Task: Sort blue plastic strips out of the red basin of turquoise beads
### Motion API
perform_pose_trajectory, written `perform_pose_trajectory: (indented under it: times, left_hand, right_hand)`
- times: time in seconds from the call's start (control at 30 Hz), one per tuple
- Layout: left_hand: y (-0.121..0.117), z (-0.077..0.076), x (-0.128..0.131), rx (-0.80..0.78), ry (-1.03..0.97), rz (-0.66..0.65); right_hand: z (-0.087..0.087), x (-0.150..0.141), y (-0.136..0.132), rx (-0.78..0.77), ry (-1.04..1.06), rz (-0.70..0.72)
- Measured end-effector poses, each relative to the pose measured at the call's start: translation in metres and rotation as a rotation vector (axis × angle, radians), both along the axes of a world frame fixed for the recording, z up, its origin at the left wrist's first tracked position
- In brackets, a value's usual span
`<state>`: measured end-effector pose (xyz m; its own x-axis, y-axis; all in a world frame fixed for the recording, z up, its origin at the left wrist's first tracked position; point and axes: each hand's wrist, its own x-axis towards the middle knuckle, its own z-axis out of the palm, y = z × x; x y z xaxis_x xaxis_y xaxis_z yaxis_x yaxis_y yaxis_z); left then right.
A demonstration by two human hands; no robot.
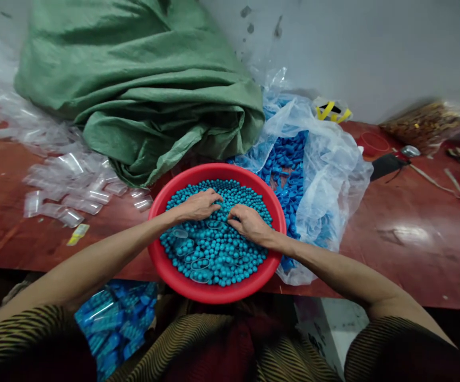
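A red basin (156,265) full of small turquoise beads (222,254) is in front of me. Several clear plastic tubes (200,263) lie partly sunk among the beads, some with beads in them. My left hand (201,205) reaches over the basin's left side, thumb apart from the bent fingers, with nothing visible in it. From the right comes my right hand (250,224), low over the beads, its fingers curled toward the thumb. Whatever is between those fingertips is too small or hidden to make out.
Loose clear tubes (70,164) are heaped on the red table (405,254) at left. A big green sack (142,79) stands behind the basin. To the right, a clear plastic bag (325,164) holds blue plastic pieces (285,164). Blue-capped, bead-filled tubes (118,323) are below the table edge.
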<state>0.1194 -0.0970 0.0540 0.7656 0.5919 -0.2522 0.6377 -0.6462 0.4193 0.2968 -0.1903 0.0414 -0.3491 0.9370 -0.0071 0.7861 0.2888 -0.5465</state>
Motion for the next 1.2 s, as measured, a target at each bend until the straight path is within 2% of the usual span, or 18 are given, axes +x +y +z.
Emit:
perform_pose_trajectory:
  times: [0.2,0.43,0.57,0.7,0.83,0.93,1.03,1.13,1.2]
  left_hand:
    - [-0.002,0.002,0.001,-0.018,0.014,0.031]
    - [-0.002,0.001,-0.001,-0.018,0.008,0.016]
    - [-0.003,0.001,0.0,0.001,0.03,-0.01]
    - [0.0,0.003,-0.001,-0.001,0.042,-0.029]
    - [0.002,0.007,-0.001,-0.029,0.03,-0.035]
    - [0.003,0.006,-0.003,0.006,0.055,-0.093]
    - [0.007,0.001,-0.006,-0.011,0.069,-0.123]
    - [0.014,0.002,-0.004,-0.008,-0.047,-0.021]
    - [0.016,0.015,0.007,-0.022,-0.218,0.128]
  right_hand:
    - [-0.001,0.002,-0.003,0.053,-0.067,0.062]
    - [0.005,-0.002,-0.013,0.128,-0.347,0.251]
    - [0.004,-0.003,-0.015,0.097,-0.424,0.326]
    - [0.009,0.002,-0.011,0.029,-0.259,0.33]
    - [0.01,0.006,-0.01,0.087,-0.064,0.253]
    - [0.007,0.002,-0.014,0.088,-0.151,0.21]
    - [0.011,0.0,-0.017,0.08,-0.229,0.279]
    - [0.026,0.016,-0.007,0.196,-0.041,0.238]
    - [0.037,0.041,0.011,0.294,0.134,0.115]
